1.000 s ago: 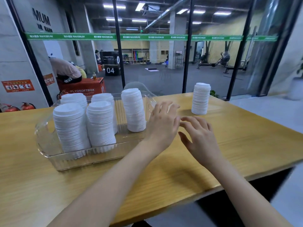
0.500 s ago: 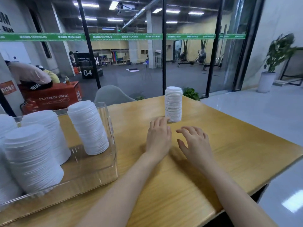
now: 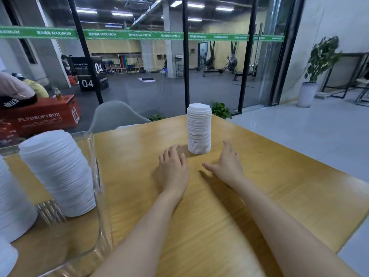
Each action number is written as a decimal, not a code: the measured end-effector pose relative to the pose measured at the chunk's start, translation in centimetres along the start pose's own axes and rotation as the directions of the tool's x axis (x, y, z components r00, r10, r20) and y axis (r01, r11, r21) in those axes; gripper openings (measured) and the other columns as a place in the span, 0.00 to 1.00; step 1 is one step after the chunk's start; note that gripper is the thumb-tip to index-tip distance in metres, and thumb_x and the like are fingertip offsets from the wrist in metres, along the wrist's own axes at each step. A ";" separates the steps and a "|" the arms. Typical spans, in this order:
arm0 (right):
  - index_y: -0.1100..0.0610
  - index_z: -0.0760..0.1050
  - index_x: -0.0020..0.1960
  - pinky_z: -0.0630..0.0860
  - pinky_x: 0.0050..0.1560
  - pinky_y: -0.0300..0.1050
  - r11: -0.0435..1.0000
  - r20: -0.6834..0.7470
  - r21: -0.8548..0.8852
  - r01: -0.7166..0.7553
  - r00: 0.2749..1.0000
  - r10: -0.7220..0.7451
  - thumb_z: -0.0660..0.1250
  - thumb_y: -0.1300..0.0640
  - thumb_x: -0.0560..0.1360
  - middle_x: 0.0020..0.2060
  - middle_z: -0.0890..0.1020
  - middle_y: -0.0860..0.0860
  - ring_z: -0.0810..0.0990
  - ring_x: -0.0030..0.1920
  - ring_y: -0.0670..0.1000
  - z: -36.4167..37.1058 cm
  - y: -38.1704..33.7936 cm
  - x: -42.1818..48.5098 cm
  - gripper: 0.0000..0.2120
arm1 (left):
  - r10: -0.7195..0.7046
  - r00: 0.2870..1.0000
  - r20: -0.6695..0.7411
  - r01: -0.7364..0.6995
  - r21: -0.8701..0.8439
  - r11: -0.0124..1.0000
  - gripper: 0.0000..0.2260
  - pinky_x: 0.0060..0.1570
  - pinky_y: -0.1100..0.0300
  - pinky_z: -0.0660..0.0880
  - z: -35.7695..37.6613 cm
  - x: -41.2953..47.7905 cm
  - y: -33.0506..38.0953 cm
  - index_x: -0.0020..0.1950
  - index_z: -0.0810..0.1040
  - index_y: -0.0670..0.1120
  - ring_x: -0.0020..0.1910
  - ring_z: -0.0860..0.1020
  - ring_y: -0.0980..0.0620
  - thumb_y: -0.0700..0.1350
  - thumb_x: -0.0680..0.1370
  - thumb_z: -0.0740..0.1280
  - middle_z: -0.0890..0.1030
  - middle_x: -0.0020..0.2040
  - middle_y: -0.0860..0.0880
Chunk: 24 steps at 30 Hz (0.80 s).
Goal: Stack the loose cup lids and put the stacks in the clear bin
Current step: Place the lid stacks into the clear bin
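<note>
One tall stack of white plastic cup lids stands alone on the yellow wooden bench, well apart from the clear plastic bin. The left hand and right hand flank its base, fingers open, holding nothing. Next, I'd say: clasp both sides, keep it upright, carry it left.

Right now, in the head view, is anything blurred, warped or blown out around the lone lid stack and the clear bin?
Head view: the lone lid stack is fairly sharp. The clear bin and its stacks at the left edge look smeared and stretched. The black window posts lean with lens distortion. The left hand and right hand cast soft shadows on the table. The ceiling lights are blown out.
</note>
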State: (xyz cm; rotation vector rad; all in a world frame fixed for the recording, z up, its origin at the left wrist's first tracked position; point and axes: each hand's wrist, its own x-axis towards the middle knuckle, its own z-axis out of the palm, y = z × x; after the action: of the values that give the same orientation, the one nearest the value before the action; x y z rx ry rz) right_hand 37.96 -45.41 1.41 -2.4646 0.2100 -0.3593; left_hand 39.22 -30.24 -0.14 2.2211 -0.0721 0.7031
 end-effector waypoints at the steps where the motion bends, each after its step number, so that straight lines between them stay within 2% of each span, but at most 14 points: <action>1: 0.59 0.43 0.80 0.58 0.73 0.55 1.000 0.025 0.008 -0.014 1.000 0.013 0.75 0.43 0.71 0.77 0.58 0.57 0.58 0.76 0.61 0.3 0.0 0.7 0.54 | -0.011 1.000 -0.005 0.011 -0.034 0.999 0.14 0.65 0.53 0.63 0.0 0.0 -0.1 0.67 0.73 0.42 0.66 0.68 0.43 0.40 0.81 0.61 0.75 0.66 0.45; 5: 0.57 0.37 0.80 0.53 0.76 0.57 0.998 0.021 0.056 -0.033 0.999 0.032 0.79 0.42 0.66 0.78 0.57 0.57 0.57 0.78 0.58 1.7 -0.4 3.3 0.63 | -0.119 0.993 -0.020 0.114 -0.178 0.977 0.15 0.65 0.56 0.61 0.3 0.3 -0.5 0.68 0.72 0.43 0.68 0.66 0.46 0.40 0.81 0.60 0.74 0.67 0.46; 13: 0.54 0.34 0.80 0.50 0.76 0.61 0.979 -0.043 0.199 0.034 0.999 -0.026 0.81 0.47 0.64 0.77 0.60 0.54 0.56 0.77 0.55 4.2 -2.0 6.4 0.65 | -0.143 0.989 -0.023 0.135 -0.217 0.967 0.14 0.62 0.60 0.60 0.6 0.5 -0.6 0.67 0.71 0.43 0.67 0.66 0.47 0.41 0.81 0.60 0.74 0.66 0.47; 16: 0.52 0.33 0.79 0.57 0.74 0.63 0.963 -0.078 0.266 0.043 0.997 -0.023 0.82 0.50 0.63 0.75 0.61 0.56 0.60 0.76 0.57 4.7 -2.6 7.1 0.66 | -0.137 0.990 -0.026 0.129 -0.219 0.967 0.14 0.61 0.63 0.59 0.6 0.4 -0.6 0.67 0.71 0.44 0.67 0.66 0.48 0.41 0.82 0.60 0.74 0.66 0.47; 18: 0.51 0.32 0.79 0.62 0.71 0.64 0.957 -0.090 0.287 0.048 0.996 -0.023 0.82 0.52 0.62 0.74 0.61 0.57 0.63 0.74 0.59 4.9 -2.8 7.6 0.67 | -0.131 0.991 -0.024 0.123 -0.214 0.969 0.14 0.62 0.61 0.60 0.6 0.4 -0.6 0.67 0.71 0.44 0.67 0.66 0.48 0.41 0.82 0.61 0.74 0.66 0.47; 24: 0.48 0.32 0.79 0.66 0.70 0.62 0.955 -0.105 0.293 0.052 0.994 -0.022 0.82 0.55 0.63 0.72 0.63 0.59 0.67 0.71 0.60 5.1 -2.4 8.2 0.67 | -0.126 0.992 -0.025 0.118 -0.204 0.972 0.13 0.62 0.60 0.61 0.8 0.5 -0.8 0.67 0.72 0.44 0.66 0.67 0.48 0.41 0.82 0.61 0.75 0.66 0.47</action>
State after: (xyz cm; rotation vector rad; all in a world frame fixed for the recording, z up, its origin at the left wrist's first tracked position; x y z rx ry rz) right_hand 47.44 -42.53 0.69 -2.1598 0.1405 -0.4948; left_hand 40.20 -30.18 -0.81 1.9986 0.0118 0.6405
